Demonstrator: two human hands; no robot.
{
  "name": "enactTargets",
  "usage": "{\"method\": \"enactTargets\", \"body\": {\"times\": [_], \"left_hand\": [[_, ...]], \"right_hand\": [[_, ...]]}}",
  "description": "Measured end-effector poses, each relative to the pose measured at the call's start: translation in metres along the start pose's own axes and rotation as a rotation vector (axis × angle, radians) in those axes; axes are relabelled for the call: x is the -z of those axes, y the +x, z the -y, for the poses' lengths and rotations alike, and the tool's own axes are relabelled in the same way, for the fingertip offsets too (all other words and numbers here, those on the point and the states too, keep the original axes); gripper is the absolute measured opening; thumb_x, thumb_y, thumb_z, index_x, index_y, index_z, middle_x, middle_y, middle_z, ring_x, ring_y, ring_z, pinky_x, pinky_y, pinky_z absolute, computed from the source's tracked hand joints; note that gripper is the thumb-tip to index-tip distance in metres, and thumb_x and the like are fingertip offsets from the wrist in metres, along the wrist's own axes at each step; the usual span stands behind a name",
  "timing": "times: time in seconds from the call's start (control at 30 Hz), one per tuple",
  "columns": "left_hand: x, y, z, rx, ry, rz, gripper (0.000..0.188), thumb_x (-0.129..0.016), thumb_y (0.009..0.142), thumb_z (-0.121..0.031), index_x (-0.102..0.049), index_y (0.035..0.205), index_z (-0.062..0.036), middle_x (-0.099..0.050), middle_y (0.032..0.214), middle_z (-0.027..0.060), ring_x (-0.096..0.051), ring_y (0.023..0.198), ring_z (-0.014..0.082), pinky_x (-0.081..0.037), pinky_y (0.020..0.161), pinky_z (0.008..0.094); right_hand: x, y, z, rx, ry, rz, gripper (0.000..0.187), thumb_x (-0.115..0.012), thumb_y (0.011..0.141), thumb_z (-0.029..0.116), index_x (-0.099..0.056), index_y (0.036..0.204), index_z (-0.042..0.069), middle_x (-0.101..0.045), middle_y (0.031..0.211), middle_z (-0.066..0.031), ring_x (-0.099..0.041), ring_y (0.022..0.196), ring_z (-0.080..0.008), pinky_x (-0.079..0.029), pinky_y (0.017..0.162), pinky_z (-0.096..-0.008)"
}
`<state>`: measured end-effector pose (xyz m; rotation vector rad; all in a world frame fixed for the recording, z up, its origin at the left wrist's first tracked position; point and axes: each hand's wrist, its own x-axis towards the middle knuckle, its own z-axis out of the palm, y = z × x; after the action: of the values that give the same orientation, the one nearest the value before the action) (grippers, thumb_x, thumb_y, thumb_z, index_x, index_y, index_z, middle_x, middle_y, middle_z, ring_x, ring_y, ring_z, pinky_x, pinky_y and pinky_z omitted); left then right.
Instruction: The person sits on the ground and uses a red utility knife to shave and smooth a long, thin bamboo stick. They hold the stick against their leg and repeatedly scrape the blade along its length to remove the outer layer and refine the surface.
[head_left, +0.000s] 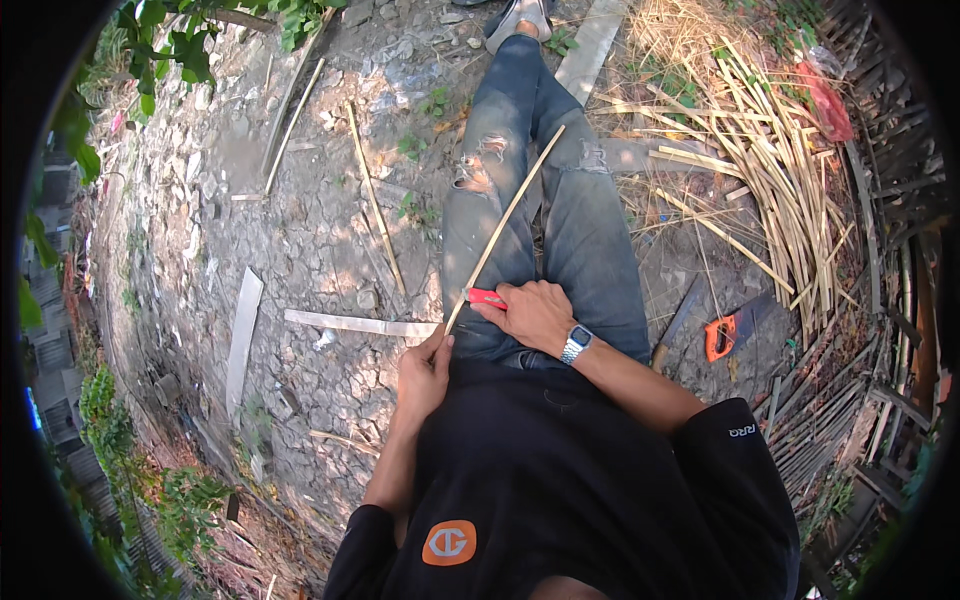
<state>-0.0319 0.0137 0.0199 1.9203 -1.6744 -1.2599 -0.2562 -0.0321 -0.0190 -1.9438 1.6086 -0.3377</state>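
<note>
A thin bamboo strip (515, 208) slants across my legs, its far end above my knees and its near end at my lap. My left hand (425, 372) is closed, with the strip's near end pinched between thumb and fingers. Closed around a red-handled tool (486, 298), probably a cutter knife, is my right hand (537, 318). The tool's front end touches or lies right beside the strip, just beyond my left hand. Its blade cannot be made out. My stretched-out legs (590, 240) in torn jeans lie under the strip.
To the right lie a heaped pile of bamboo strips (790, 200), an orange-handled saw (722, 338) and a long blade with a wooden handle (680, 318). Flat pale slats (242, 335) and loose strips (372, 195) rest on cracked soil at the left. A stick fence (910, 250) borders the right side.
</note>
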Motion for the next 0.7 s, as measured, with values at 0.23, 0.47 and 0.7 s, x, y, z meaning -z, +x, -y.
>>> {"method": "enactTargets", "body": {"times": [0.23, 0.47, 0.7], "left_hand": [[0.021, -0.074, 0.034, -0.103, 0.014, -0.126, 0.035, -0.064, 0.105, -0.020, -0.067, 0.131, 0.0040, -0.072, 0.102, 0.0332, -0.076, 0.097, 0.0222, -0.057, 0.077, 0.0359], [0.018, -0.055, 0.032, -0.024, 0.005, -0.077, 0.036, -0.065, 0.105, -0.021, -0.068, 0.130, 0.0045, -0.060, 0.068, 0.0145, -0.053, 0.064, 0.0084, -0.047, 0.059, 0.0308], [0.007, -0.018, 0.035, -0.116, 0.001, -0.111, 0.034, -0.065, 0.104, -0.021, -0.069, 0.130, 0.0003, -0.052, 0.061, 0.0093, -0.043, 0.059, 0.0088, -0.042, 0.054, 0.0325]], "right_hand": [[0.011, 0.010, -0.009, -0.130, 0.029, 0.005, 0.062, -0.056, 0.100, 0.060, -0.073, 0.080, 0.004, -0.071, 0.071, -0.0209, -0.071, 0.070, -0.0413, -0.057, 0.065, -0.0520], [0.006, -0.002, -0.014, 0.022, 0.032, -0.036, 0.059, -0.060, 0.099, 0.058, -0.070, 0.078, 0.004, -0.068, 0.065, -0.0200, -0.069, 0.063, -0.0414, -0.055, 0.059, -0.0513], [0.010, 0.007, -0.005, 0.017, 0.038, -0.017, 0.058, -0.061, 0.099, 0.058, -0.071, 0.077, 0.005, -0.068, 0.066, -0.0201, -0.069, 0.065, -0.0423, -0.056, 0.061, -0.0512]]}}
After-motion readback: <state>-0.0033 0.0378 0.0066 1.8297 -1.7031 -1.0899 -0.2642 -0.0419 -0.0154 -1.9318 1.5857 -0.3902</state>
